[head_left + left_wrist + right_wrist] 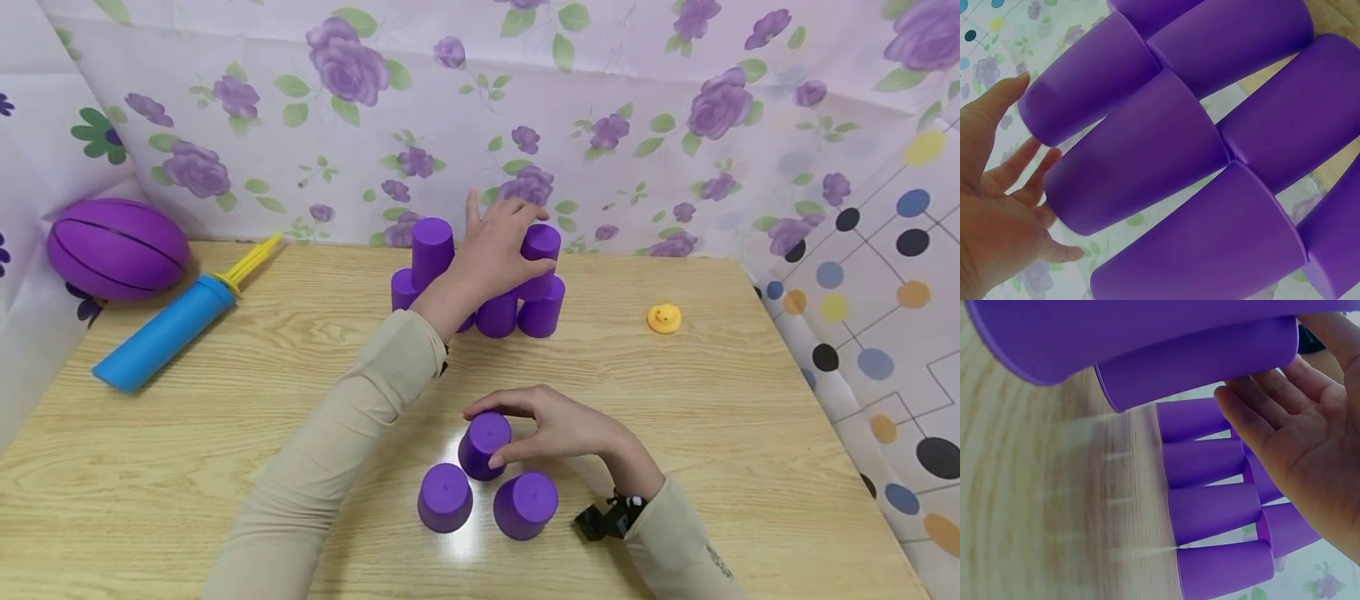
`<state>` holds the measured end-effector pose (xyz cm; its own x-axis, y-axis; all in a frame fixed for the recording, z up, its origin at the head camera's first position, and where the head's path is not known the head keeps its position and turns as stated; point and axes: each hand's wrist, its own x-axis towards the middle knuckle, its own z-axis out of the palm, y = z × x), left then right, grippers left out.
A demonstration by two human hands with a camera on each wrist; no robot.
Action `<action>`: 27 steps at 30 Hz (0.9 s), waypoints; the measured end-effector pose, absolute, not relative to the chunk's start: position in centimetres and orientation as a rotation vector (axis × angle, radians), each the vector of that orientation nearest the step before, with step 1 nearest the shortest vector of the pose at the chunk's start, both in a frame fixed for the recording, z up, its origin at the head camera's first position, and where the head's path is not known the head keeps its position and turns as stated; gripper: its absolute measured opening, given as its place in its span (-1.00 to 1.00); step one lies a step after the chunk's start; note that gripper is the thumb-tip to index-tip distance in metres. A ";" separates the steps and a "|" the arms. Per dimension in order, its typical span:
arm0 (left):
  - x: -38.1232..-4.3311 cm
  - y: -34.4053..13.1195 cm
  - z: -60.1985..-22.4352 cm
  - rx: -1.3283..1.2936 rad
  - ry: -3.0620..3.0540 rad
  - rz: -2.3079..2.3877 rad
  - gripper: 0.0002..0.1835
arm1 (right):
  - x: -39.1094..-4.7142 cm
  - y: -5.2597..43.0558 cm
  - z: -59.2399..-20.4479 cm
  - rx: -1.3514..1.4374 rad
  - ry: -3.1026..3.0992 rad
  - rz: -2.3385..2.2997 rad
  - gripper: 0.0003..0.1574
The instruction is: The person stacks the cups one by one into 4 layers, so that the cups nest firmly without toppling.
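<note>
Purple cups stand upside down in two tiers near the back of the table. My left hand reaches over the upper tier, hiding part of it. Its thumb passes in front of the right upper cup; in the left wrist view, loosely spread fingers lie by the cups' bases, contact unclear. Closer to me, my right hand holds an upside-down purple cup between thumb and fingers. Two more upside-down cups, one on the left and one on the right, stand just in front of it.
A blue and yellow hand pump lies at the left beside a purple ball. On the right sits a small yellow rubber duck. Flowered cloth hangs behind the wooden table.
</note>
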<state>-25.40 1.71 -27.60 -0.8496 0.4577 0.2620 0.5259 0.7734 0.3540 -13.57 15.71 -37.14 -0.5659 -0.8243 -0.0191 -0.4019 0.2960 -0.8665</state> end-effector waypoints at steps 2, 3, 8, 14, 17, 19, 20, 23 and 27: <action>-25.2 1.4 -27.3 -0.801 -2.765 -0.664 -0.41 | -13.6 15.8 -37.1 -1.115 2.108 -1.187 -0.30; -25.0 1.2 -27.2 -0.815 -2.739 -0.682 -0.42 | -13.6 15.9 -37.2 -1.127 2.114 -1.177 -0.28; -24.1 0.4 -26.8 -0.884 -2.627 -0.780 -0.48 | -13.7 16.2 -37.4 -1.137 2.131 -1.144 -0.23; -23.5 -0.3 -26.8 -0.910 -2.583 -0.807 -0.50 | -13.7 16.2 -37.7 -1.122 2.120 -1.149 -0.22; -23.4 -0.5 -26.8 -0.906 -2.579 -0.792 -0.50 | -13.7 16.1 -37.9 -1.118 2.118 -1.151 -0.22; -23.3 -0.5 -26.8 -0.896 -2.587 -0.761 -0.50 | -13.6 15.9 -38.0 -1.118 2.120 -1.149 -0.22; -23.3 -0.6 -26.8 -0.890 -2.589 -0.745 -0.50 | -13.6 15.9 -38.0 -1.119 2.117 -1.150 -0.22; -23.1 -0.7 -26.8 -0.873 -2.604 -0.694 -0.49 | -13.6 15.7 -38.2 -1.142 2.122 -1.145 -0.23; -22.7 -1.4 -26.7 -0.856 -2.601 -0.680 -0.49 | -13.9 16.0 -37.8 -1.154 2.143 -1.174 -0.26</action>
<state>-22.70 -1.36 -26.68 -0.7700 0.4692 0.4323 0.6207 0.7077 0.3375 -13.90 16.03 -37.79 -0.5579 -0.8298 0.0164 -0.4604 0.2929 -0.8380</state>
